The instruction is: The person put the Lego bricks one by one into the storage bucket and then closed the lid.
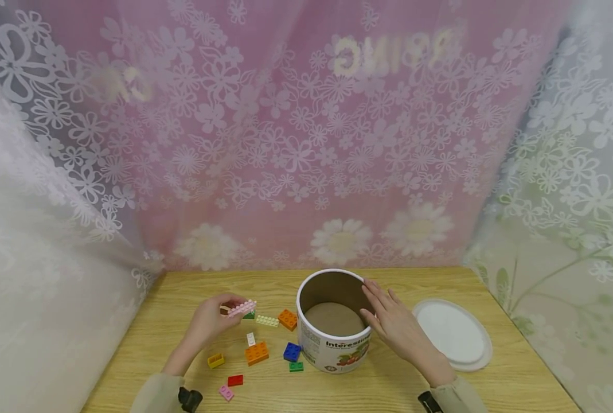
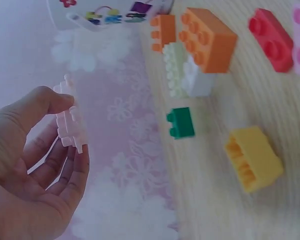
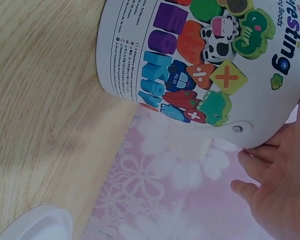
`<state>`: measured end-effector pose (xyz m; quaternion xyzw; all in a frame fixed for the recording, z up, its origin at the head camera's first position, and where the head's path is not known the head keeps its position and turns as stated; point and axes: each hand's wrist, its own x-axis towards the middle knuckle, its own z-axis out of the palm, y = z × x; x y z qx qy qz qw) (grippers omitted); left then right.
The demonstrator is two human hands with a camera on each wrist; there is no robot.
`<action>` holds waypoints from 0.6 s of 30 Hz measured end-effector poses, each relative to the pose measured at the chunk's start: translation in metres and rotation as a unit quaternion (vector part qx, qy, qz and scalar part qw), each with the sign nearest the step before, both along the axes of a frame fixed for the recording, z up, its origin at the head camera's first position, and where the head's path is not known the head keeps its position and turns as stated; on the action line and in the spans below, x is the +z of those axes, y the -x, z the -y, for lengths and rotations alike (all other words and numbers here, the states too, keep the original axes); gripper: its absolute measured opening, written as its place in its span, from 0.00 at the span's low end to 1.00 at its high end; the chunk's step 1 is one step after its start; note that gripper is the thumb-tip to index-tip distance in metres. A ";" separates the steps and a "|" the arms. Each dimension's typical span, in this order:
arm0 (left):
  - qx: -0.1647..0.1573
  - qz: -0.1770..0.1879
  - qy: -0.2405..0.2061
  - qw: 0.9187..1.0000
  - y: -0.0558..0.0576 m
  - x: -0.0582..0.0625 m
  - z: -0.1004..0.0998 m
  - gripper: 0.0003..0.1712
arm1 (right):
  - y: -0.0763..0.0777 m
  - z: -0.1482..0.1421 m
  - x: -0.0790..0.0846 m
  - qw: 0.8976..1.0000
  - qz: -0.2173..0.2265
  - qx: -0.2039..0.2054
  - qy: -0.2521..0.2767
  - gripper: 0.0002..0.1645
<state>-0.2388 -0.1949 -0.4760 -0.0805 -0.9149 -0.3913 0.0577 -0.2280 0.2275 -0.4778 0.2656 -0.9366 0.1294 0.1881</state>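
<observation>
Your left hand [image 1: 212, 320]: pinching long pink brick [image 1: 241, 308]; grip firmly. Right hand [image 1: 396, 326]: outstretched, touching bucket [image 1: 332, 351]; steady it lightly.

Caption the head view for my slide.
Left hand holds a pale pink brick; right hand rests on the open tub.

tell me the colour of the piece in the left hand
Pale pink. The piece in the left hand shows its colour best in the head view.
</observation>
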 end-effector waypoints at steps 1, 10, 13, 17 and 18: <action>-0.005 -0.001 -0.001 1.000 0.000 0.003 -0.002 0.16 | 0.000 0.000 0.000 1.000 0.001 0.001 0.001 0.35; -0.023 -0.034 0.005 0.999 0.003 0.024 -0.019 0.16 | -0.003 0.000 0.005 1.000 0.017 0.013 0.015 0.34; -0.030 -0.042 0.001 0.999 0.004 0.032 -0.027 0.16 | -0.003 -0.001 0.005 1.000 0.015 0.017 0.014 0.35; -0.042 -0.047 -0.006 0.998 0.006 0.041 -0.038 0.16 | -0.003 -0.002 0.005 1.000 0.018 0.018 0.010 0.35; -0.043 -0.046 -0.005 0.998 0.007 0.043 -0.041 0.16 | -0.003 -0.002 0.005 1.000 0.021 0.018 0.010 0.35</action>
